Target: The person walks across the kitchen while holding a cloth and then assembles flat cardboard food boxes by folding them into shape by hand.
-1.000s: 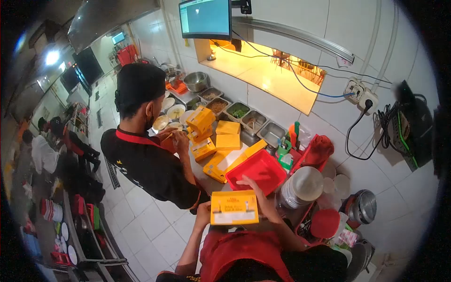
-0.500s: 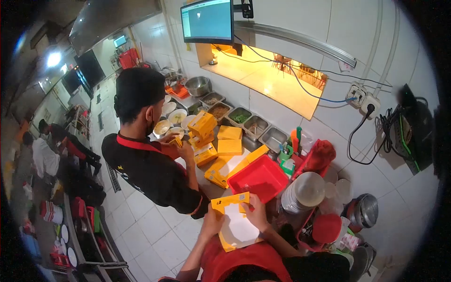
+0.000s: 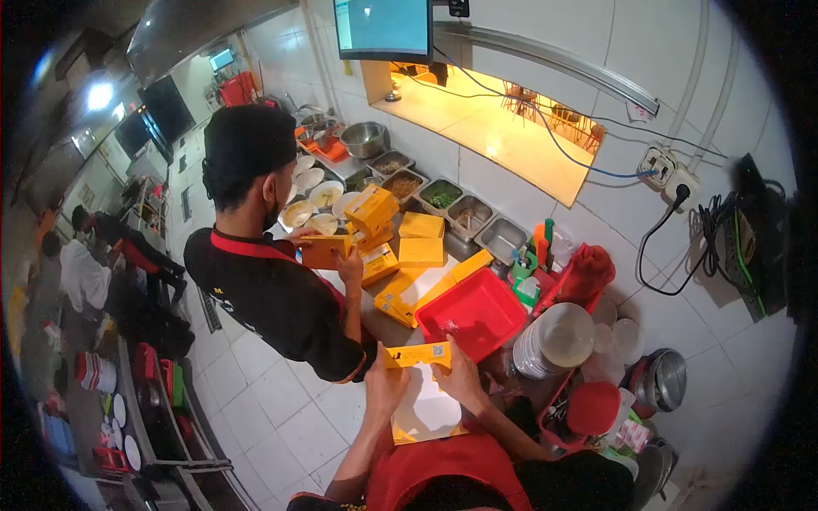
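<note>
Between my hands is a yellow cardboard food box (image 3: 426, 409), partly folded, its white inside facing up. My left hand (image 3: 388, 383) grips the left corner of the raised yellow end wall. At the opposite corner my right hand (image 3: 460, 376) pinches the same wall, near a printed square code. The near edge of the box rests against my red apron (image 3: 443, 477). Just beyond my hands lies a red tray (image 3: 473, 315). Flat yellow box pieces (image 3: 396, 302) lie to the left of that tray.
A co-worker (image 3: 264, 255) at my left holds another yellow box (image 3: 326, 251). Folded yellow boxes (image 3: 372, 210) are stacked on the counter. Steel food pans (image 3: 441, 196) line the wall. Stacked bowls (image 3: 554, 341) stand at right, beside a red basket (image 3: 554, 409).
The end wall in my hands has tilted up, and both hands have moved to its corners. The co-worker's box has opened out wider. My view has shifted slightly.
</note>
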`<state>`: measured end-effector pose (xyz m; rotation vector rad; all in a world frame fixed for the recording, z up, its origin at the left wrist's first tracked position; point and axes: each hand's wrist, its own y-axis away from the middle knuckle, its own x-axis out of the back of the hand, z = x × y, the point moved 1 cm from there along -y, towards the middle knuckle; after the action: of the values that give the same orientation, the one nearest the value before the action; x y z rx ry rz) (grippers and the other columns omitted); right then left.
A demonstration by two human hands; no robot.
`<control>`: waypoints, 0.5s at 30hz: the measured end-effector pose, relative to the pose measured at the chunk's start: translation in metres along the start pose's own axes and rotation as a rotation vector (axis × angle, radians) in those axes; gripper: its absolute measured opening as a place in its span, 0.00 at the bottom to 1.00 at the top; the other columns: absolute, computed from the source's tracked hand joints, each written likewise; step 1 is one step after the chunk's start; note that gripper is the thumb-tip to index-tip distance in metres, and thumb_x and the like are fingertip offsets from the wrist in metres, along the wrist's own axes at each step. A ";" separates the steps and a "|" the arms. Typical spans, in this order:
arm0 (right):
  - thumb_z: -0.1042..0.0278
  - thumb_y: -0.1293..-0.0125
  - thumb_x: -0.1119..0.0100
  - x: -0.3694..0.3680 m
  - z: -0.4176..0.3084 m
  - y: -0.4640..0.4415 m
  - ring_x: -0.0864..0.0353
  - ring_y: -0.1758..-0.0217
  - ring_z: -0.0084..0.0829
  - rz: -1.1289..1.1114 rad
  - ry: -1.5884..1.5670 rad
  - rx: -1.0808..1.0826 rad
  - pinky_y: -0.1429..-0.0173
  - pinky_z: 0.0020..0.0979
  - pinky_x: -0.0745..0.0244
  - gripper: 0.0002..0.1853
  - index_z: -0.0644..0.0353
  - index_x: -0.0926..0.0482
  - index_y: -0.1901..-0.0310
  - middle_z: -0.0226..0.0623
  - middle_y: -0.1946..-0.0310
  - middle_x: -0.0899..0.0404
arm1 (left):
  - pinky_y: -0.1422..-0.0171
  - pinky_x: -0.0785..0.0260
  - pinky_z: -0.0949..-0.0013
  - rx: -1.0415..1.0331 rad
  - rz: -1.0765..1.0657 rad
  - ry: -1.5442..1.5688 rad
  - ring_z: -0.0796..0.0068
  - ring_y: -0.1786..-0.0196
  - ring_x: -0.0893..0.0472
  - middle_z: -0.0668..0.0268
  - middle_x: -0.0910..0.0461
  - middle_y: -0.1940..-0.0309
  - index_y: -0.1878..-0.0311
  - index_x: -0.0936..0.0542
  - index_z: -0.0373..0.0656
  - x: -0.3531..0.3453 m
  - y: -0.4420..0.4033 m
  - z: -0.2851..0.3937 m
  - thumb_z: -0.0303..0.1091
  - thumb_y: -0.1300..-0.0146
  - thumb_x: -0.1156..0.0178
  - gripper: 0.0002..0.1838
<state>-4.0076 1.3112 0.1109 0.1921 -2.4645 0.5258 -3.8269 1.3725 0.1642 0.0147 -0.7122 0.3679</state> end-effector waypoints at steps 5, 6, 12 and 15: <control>0.65 0.41 0.30 0.006 -0.011 -0.015 0.20 0.41 0.56 -0.139 -0.162 -0.164 0.37 0.48 0.26 0.41 0.69 0.38 0.29 0.62 0.43 0.23 | 0.51 0.22 0.68 0.012 0.025 0.122 0.66 0.56 0.13 0.48 0.15 0.56 0.28 0.37 0.26 0.025 0.004 0.028 0.28 0.44 0.32 0.41; 0.67 0.41 0.32 0.006 -0.009 -0.012 0.21 0.41 0.56 -0.153 -0.201 -0.214 0.37 0.47 0.26 0.39 0.68 0.37 0.30 0.62 0.43 0.23 | 0.51 0.22 0.70 -0.012 0.009 0.239 0.70 0.56 0.14 0.51 0.15 0.56 0.27 0.36 0.27 0.019 0.008 0.015 0.27 0.43 0.33 0.40; 0.84 0.42 0.48 0.034 0.005 -0.027 0.20 0.40 0.55 -0.340 -0.376 -0.185 0.37 0.40 0.26 0.37 0.61 0.38 0.27 0.58 0.42 0.22 | 0.33 0.34 0.72 0.022 -0.129 0.587 0.74 0.37 0.24 0.57 0.22 0.39 0.27 0.35 0.31 0.023 0.007 -0.030 0.16 0.37 0.54 0.31; 0.92 0.43 0.60 0.042 -0.002 -0.027 0.19 0.42 0.40 -0.412 -0.616 -0.139 0.36 0.31 0.29 0.41 0.59 0.38 0.25 0.48 0.40 0.24 | 0.25 0.43 0.72 -0.004 -0.327 0.668 0.74 0.30 0.31 0.61 0.31 0.29 0.24 0.38 0.34 0.026 0.007 -0.062 0.14 0.35 0.57 0.33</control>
<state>-4.0339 1.2871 0.1455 0.8952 -2.9122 0.1186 -3.7716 1.3957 0.1331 0.0038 -0.0438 0.0425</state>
